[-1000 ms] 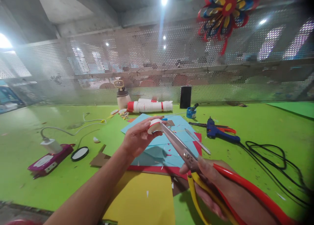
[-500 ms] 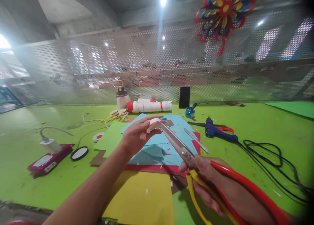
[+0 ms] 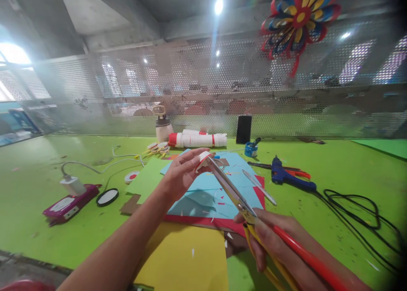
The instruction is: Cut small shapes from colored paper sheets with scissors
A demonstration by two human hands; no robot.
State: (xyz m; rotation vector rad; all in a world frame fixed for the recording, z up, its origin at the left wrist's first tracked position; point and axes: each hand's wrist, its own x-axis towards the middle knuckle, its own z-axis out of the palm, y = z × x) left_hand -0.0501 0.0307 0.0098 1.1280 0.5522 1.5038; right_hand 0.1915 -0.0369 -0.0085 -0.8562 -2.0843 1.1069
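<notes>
My left hand (image 3: 179, 174) pinches a small curled piece of white paper with a red edge (image 3: 202, 159) above the table's middle. My right hand (image 3: 273, 234) is closed round the red and yellow handles of a large pair of scissors (image 3: 237, 198). The blade tips touch the curled paper at my left fingertips; whether they cut into it I cannot tell. Beneath both hands lie light blue paper sheets (image 3: 200, 198) with small scraps on them, over a red sheet (image 3: 254, 231). A yellow sheet (image 3: 181, 257) is nearer to me.
On the right lie a blue glue gun (image 3: 291, 178) with a coiled black cable and a craft knife (image 3: 259, 187). Leftward are a purple power strip (image 3: 71, 204) and a round black-rimmed disc (image 3: 107, 197). Behind stand a blue jar (image 3: 251, 150), a phone (image 3: 243, 130) and paper rolls (image 3: 200, 140).
The view has shifted, so most things appear slightly farther right and lower. The scissors have rolled a little in my right hand, and the curled paper is tilted differently in my left.
</notes>
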